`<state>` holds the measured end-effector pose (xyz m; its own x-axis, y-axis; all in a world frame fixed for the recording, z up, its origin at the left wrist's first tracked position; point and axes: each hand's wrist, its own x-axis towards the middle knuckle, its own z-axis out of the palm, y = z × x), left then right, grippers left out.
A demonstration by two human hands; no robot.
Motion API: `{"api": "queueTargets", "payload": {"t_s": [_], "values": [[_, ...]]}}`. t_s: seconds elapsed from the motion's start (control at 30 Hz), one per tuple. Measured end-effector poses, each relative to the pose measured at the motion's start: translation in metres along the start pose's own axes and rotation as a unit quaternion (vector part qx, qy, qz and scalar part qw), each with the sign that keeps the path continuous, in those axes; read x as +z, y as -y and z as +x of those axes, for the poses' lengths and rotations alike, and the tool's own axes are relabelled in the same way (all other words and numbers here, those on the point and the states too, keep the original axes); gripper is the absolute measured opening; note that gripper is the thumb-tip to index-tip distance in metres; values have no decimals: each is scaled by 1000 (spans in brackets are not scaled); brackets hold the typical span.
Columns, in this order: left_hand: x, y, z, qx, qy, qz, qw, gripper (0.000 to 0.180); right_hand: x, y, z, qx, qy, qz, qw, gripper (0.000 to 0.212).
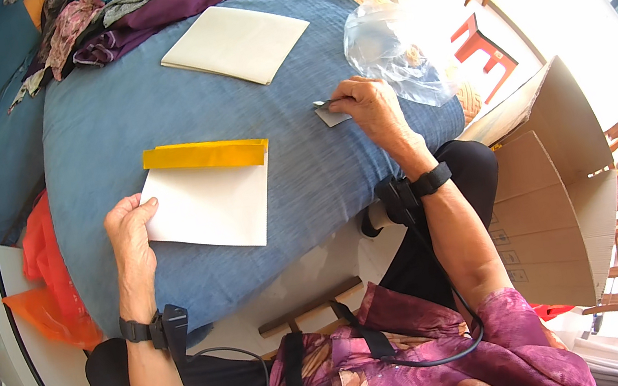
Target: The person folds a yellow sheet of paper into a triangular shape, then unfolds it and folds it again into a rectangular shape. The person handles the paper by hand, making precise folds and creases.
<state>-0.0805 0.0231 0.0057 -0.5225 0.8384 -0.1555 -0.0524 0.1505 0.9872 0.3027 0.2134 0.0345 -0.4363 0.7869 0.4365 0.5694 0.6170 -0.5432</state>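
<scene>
My left hand (pixel 129 225) pinches the left edge of a white sheet (pixel 208 206), thumb on top. A shiny yellow strip (pixel 207 156) lies along the sheet's far edge and sticks out slightly past its right corner. To the right, my right hand (pixel 372 109) is closed over a small grey flat piece (pixel 333 116) at the cloth. Something thin and dark with a bright tip shows at its fingertips; its kind is too small to make out. Farther back lies a stack of cream-coloured paper (pixel 236 45), apart from both hands.
A blue cloth (pixel 305 169) covers the bed-like surface. Piled clothes (pixel 153 14) lie at the far left, a clear plastic bag (pixel 395 45) at the right. An open cardboard box (pixel 543 209) stands right of my knee, a white cabinet (pixel 50 363) at left.
</scene>
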Motion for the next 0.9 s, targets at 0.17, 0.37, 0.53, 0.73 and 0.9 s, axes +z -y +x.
{"api": "queueTargets", "payload": {"t_s": [0.17, 0.37, 0.53, 0.73, 0.9], "values": [[4, -2, -2, 4, -11, -15, 1000, 20, -3, -1, 0, 22, 41, 22, 999, 12], [5, -4, -2, -3, -4, 3, 1000, 22, -6, -2, -1, 31, 73, 43, 996, 13], [6, -5, -4, 2, -12, 1, 1000, 21, -7, -2, -2, 25, 73, 37, 996, 11], [7, -6, -5, 1, -10, 5, 1000, 21, -4, -6, -2, 1, 58, 1, 998, 10], [6, -6, -3, 0, -5, 16, 1000, 23, -1, -5, -3, -22, 35, -37, 998, 11]]}}
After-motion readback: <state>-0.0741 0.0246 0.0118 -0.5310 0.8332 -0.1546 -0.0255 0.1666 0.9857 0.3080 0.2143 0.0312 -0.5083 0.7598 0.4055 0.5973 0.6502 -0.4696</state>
